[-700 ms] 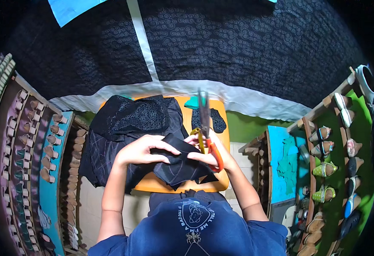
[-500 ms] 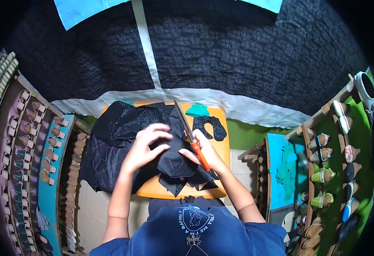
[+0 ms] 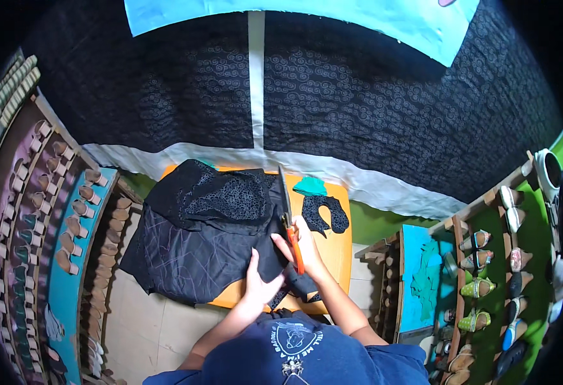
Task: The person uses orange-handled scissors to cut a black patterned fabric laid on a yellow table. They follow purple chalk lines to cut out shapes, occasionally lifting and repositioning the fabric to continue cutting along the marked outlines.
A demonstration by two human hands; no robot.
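My right hand (image 3: 305, 249) grips a pair of scissors (image 3: 288, 218) with orange handles, the long dark blades pointing away over black cloth. My left hand (image 3: 263, 287) is low at the near edge of the orange table (image 3: 334, 251), thumb and fingers apart, beside small cut pieces of black fabric (image 3: 299, 284). Left of both hands a large sheet of black fabric (image 3: 185, 256) with pale drawn lines spreads over the table and hangs off its left side. Black patterned cloth (image 3: 230, 196) is heaped on its far part.
A curved black patterned cutout (image 3: 340, 215) and folded green cloth (image 3: 310, 186) rest at the table's far right. Shoe racks stand at both sides, with wooden shoe lasts (image 3: 75, 226) on the left and shoes (image 3: 477, 287) on the right. Green scraps (image 3: 426, 276) lie on a blue shelf.
The black piece that was between my hands is lowered toward the near edge. My left hand has moved down and right, away from the large fabric. The scissors stay in my right hand.
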